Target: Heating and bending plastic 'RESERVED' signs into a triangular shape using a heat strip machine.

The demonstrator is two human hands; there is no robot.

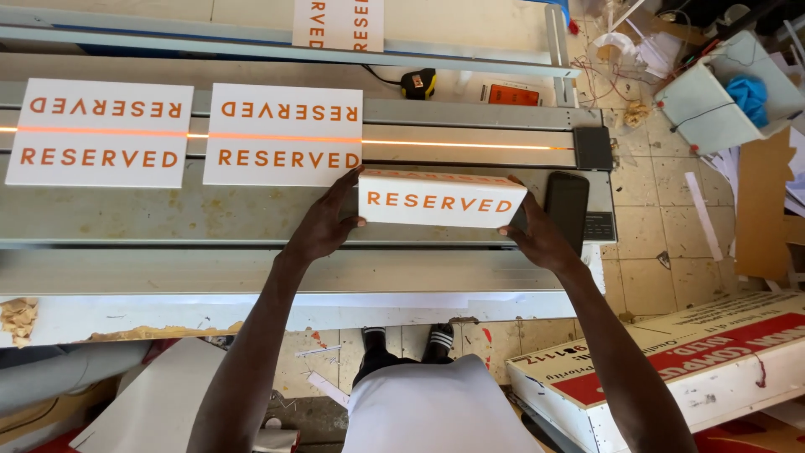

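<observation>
Both hands grip a folded white plastic sign with orange lettering by its short ends: the left hand with fingers spread along the left edge, the right hand curled round the right edge. The sign's long axis runs left to right across the grey metal bending bench, its lettered face tilted toward the person. Left of it lie two flat white sheets with orange lettering over a glowing orange heating line; a black phone lies just right.
</observation>
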